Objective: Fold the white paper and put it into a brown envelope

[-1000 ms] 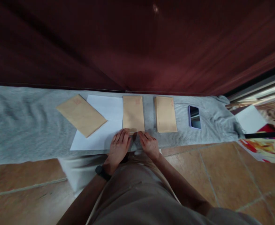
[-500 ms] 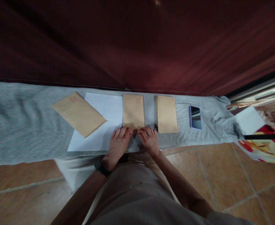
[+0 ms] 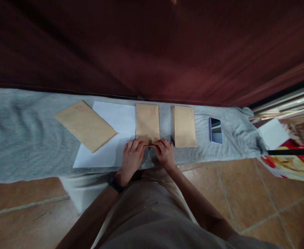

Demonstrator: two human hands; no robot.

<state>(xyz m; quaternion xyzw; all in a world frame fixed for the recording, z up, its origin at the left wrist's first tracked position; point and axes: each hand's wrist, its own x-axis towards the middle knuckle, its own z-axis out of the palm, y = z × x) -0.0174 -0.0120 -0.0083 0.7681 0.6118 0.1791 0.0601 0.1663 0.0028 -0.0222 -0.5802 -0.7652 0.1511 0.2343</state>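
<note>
A brown paper envelope (image 3: 147, 121) with a faint red print lies upright in front of me on the grey cloth. My left hand (image 3: 133, 155) pinches its near edge at the left corner, with the fingers curled over the paper. At the right corner my right hand (image 3: 164, 152) pinches the same edge. The fingers hide part of that end. Left of it are white paper sheets (image 3: 100, 157), and a second brown envelope (image 3: 86, 126) lies slanted across them. A small stack of brown envelopes (image 3: 185, 126) is just right of my right hand.
A phone (image 3: 216, 130) lies on the grey cloth (image 3: 235, 138) at the right. Behind the narrow surface rises a dark red panel (image 3: 152, 62). A colourful red and yellow box (image 3: 292, 162) stands beyond the right end, above the tiled floor (image 3: 250, 193).
My hands stay at the envelope's near edge, with the fingers slightly shifted along it. The envelopes, sheets and phone keep their places; the view has shifted a little.
</note>
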